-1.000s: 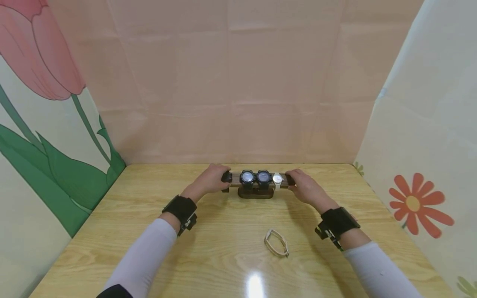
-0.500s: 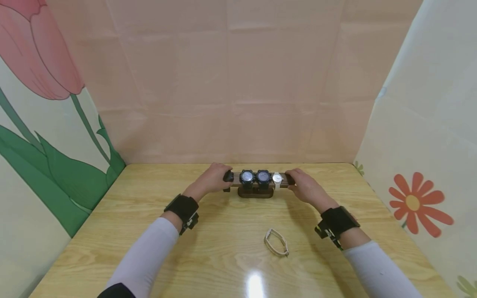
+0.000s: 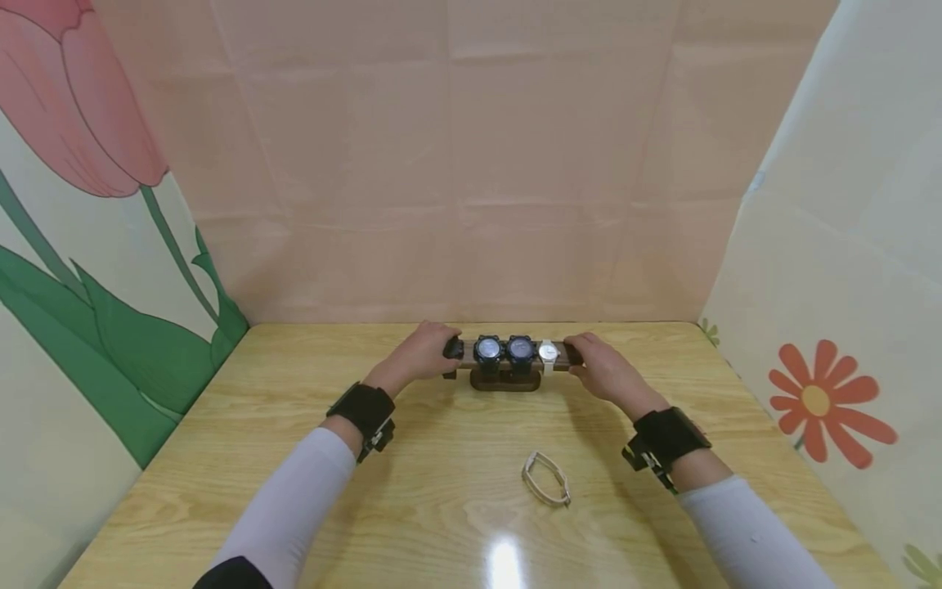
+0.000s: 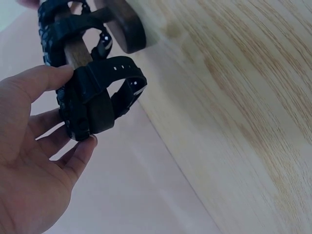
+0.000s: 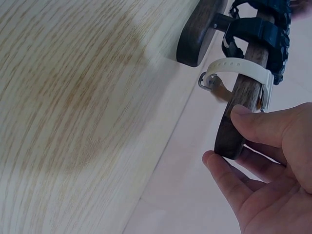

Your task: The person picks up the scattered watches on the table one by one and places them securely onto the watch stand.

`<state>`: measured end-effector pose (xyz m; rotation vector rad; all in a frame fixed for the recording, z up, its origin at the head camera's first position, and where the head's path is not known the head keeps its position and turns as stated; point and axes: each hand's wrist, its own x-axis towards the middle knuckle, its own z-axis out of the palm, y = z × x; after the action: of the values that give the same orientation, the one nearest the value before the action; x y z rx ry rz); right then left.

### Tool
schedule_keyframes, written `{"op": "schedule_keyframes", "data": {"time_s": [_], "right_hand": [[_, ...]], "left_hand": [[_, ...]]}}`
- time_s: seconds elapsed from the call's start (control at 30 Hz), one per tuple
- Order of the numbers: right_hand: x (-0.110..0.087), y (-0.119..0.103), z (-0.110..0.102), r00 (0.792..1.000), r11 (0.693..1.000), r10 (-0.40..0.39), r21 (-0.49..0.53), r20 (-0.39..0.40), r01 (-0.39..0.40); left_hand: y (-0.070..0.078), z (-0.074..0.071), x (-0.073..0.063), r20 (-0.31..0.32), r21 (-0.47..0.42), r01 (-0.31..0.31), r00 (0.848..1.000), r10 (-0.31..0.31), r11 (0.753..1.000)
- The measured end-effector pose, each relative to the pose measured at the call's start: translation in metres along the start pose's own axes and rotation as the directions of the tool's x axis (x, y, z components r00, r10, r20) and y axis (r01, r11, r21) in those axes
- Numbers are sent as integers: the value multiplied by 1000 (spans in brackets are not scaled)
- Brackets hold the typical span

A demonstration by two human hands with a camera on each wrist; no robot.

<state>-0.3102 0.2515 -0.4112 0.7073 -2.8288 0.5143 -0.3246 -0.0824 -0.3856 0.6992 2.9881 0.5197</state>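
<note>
A dark wooden watch stand [image 3: 504, 383] stands near the table's back edge, its horizontal bar carrying several watches. At the bar's left end my left hand [image 3: 425, 352] grips a black watch [image 3: 453, 350]. In the left wrist view its thumb lies by the strap [image 4: 114, 69], and its fingers curl round the case. My right hand [image 3: 605, 368] holds the opposite bar end [image 5: 229, 134] between thumb and fingers. Two black watches [image 3: 488, 349] with round dials sit mid-bar. Beside them, nearer my right hand, is a white-strapped watch [image 3: 548, 353].
A pale, buckled watch or bracelet loop [image 3: 546, 479] lies on the wooden table [image 3: 412, 507], nearer me and right of the stand. A pink cloth wall [image 3: 456, 164] rises behind the table. Flower-printed panels [image 3: 832, 245] flank it.
My left hand and the black watch it grips have shifted slightly right along the bar, toward the other watches. My right hand keeps its hold on the other end.
</note>
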Motion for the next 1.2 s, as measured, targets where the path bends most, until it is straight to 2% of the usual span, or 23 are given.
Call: {"op": "schedule_keyframes", "data": {"time_s": [0.5, 1.2], "right_hand": [[1, 0, 0, 1000, 1000, -3, -9, -5, 3], [0, -2, -1, 1000, 1000, 3, -3, 10, -3]], "left_hand": [[4, -2, 2, 8, 32, -24, 1000, 23, 999], [12, 1, 5, 6, 49, -17, 1000, 17, 999]]}}
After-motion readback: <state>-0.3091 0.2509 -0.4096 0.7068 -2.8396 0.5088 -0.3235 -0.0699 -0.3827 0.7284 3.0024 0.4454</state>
